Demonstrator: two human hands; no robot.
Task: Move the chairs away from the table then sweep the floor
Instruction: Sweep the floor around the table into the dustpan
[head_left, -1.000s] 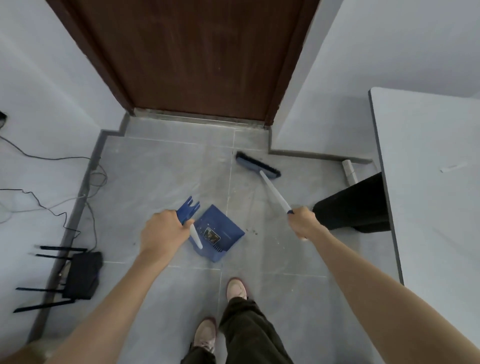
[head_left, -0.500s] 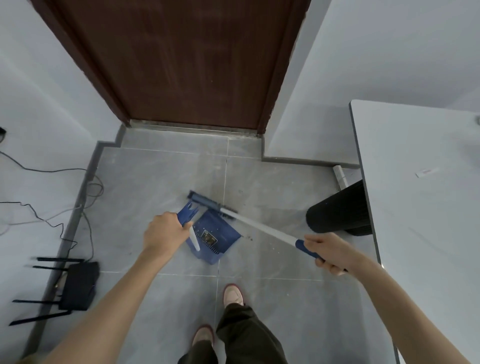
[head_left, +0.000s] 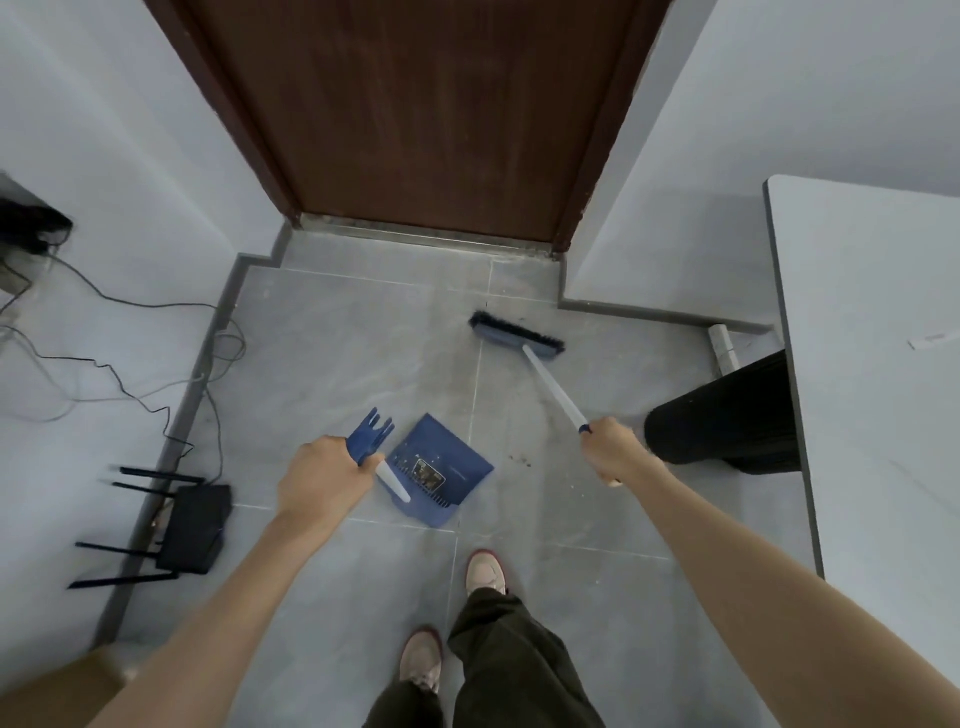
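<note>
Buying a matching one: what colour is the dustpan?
The dustpan is dark blue, clearest in the head view.

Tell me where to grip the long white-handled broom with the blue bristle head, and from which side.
Grip the white-handled broom at its upper handle end, by the blue collar, coming from above. The round shaft slopes up from the bristle head on the grey tile floor towards the person, as the right hand holds it.

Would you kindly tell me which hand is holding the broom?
The right hand grips the broom by its white handle; the left hand holds the dustpan instead.
</note>
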